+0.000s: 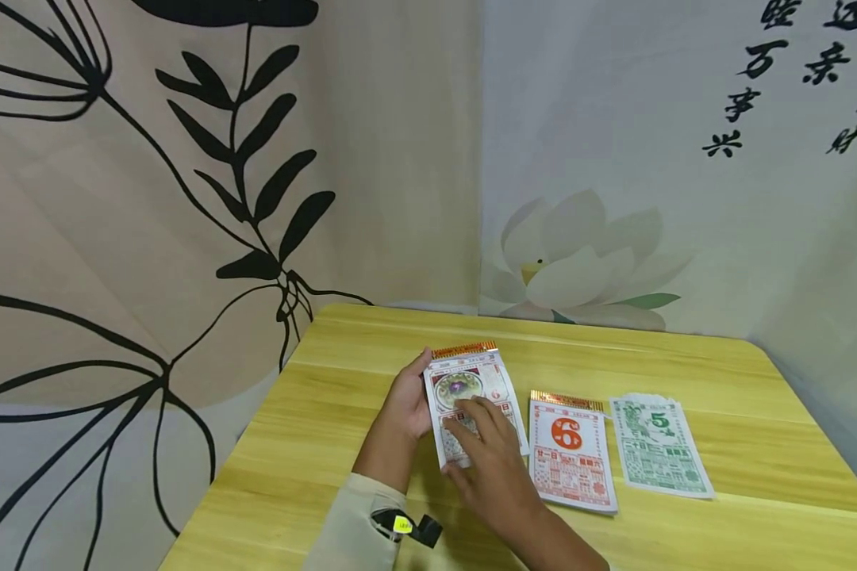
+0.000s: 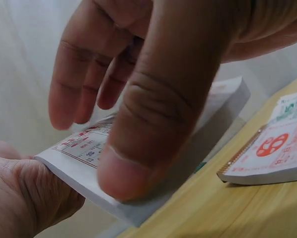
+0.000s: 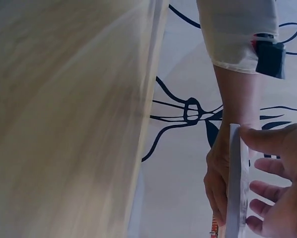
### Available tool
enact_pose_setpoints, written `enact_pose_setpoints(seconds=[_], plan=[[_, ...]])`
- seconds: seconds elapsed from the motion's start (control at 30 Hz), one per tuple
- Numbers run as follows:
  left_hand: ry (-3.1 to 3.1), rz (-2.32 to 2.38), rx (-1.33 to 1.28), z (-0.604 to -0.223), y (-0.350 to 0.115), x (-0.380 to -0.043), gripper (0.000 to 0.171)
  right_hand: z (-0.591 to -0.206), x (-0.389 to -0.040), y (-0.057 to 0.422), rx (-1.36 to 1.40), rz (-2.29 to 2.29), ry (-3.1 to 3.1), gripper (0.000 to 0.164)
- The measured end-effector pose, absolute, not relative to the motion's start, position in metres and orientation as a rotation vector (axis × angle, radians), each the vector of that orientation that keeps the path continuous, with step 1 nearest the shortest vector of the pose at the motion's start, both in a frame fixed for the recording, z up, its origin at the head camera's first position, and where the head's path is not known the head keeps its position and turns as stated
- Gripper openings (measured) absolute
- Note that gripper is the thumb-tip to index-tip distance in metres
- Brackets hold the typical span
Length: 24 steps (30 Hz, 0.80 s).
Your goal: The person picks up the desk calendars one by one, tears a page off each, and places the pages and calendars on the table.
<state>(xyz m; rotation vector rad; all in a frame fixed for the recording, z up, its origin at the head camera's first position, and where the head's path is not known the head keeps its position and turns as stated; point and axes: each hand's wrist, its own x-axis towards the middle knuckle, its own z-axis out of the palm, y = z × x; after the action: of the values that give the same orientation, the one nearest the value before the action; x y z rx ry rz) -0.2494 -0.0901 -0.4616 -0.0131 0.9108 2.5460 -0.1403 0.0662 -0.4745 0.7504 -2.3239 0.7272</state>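
My left hand [image 1: 407, 403] holds a thick tear-off calendar pad [image 1: 480, 363] by its left side, with part of the hand behind it. The pad tilts above the table, a shiny orange-gold binding strip along its top and a round picture on its front page. Over that page is my right hand [image 1: 491, 464], its fingers spread and loosely bent. In the left wrist view the right thumb [image 2: 133, 163] rests at the pad's lower edge. The right wrist view shows the pad edge-on [image 3: 234, 183], between the two hands; the left palm is mostly hidden behind it.
A second calendar pad [image 1: 567, 468] with a red 6 lies on the yellow wood-grain table [image 1: 314, 444], just right of the held one. Farther right lies a loose stack of green-printed pages [image 1: 662, 456] marked 5. A printed cloth backdrop [image 1: 400, 159] hangs behind the table.
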Motion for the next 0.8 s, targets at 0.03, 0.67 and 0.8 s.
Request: enact_pose_setpoints(seconds=[0.03, 0.67, 0.8], plan=[[0.908, 2.544, -0.013, -0.461, -0.09, -0.249, 0.071, -0.474, -0.14, 0.066, 0.746, 0.732, -2.333, 0.065], [0.941, 2.516, -0.032, -0.455, -0.086, -0.253, 0.067, -0.476, -0.151, 0.072, 0.728, 0.66, -2.31, 0.044], [0.984, 2.527, -0.037, -0.456, -0.085, -0.254, 0.066, -0.475, -0.153, 0.074, 0.738, 0.65, -2.234, 0.035]])
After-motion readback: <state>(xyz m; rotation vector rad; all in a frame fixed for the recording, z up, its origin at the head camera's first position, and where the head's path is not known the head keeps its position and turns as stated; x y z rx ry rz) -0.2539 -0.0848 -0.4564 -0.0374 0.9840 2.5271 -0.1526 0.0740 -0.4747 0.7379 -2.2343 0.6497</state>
